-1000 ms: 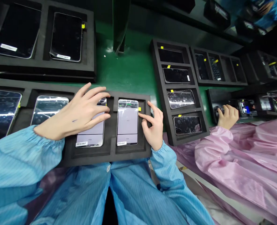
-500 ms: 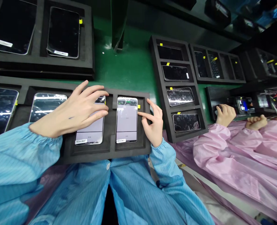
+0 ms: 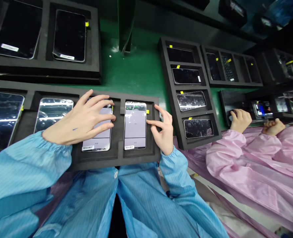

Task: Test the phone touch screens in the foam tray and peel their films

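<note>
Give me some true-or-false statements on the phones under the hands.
Left hand lies on a phone: true.
Right hand lifts the other phone out of the tray: false; that phone lies in the foam tray, with a forefinger at its edge.
Both phone screens are lit: true.
A co-worker's hand is on the same tray: false; it is at a separate dark tray at far right.
</note>
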`<action>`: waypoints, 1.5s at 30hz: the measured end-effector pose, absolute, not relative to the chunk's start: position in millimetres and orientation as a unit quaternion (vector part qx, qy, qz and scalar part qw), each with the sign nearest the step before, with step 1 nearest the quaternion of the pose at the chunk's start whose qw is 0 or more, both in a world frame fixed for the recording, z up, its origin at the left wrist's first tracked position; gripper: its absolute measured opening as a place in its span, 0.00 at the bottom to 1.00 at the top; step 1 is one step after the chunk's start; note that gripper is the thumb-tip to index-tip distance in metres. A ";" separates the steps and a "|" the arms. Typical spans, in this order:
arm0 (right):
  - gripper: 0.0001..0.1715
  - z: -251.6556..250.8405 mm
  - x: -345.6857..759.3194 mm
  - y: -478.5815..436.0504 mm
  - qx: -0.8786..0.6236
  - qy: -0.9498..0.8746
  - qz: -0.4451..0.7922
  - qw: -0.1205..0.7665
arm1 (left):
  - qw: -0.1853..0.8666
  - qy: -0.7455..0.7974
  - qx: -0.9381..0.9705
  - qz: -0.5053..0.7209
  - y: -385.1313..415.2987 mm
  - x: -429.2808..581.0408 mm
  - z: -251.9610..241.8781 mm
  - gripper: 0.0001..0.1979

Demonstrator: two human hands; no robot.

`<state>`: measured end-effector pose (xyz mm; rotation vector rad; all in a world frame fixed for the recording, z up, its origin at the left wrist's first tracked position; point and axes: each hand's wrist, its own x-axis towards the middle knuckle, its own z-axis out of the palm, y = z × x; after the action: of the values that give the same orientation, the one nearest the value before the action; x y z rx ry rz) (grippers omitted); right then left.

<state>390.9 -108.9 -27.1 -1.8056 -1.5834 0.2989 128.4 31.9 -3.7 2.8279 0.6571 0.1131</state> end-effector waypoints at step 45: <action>0.15 -22.0 384.0 -91.3 -0.680 -0.673 0.028 0.290 | 0.103 0.461 0.866 0.164 -18.9 127.9 -3.6 0.22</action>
<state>384.0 -91.3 -22.0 -1.8130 -1.7953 0.0737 127.9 -18.9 -3.6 2.5549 1.3608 0.4838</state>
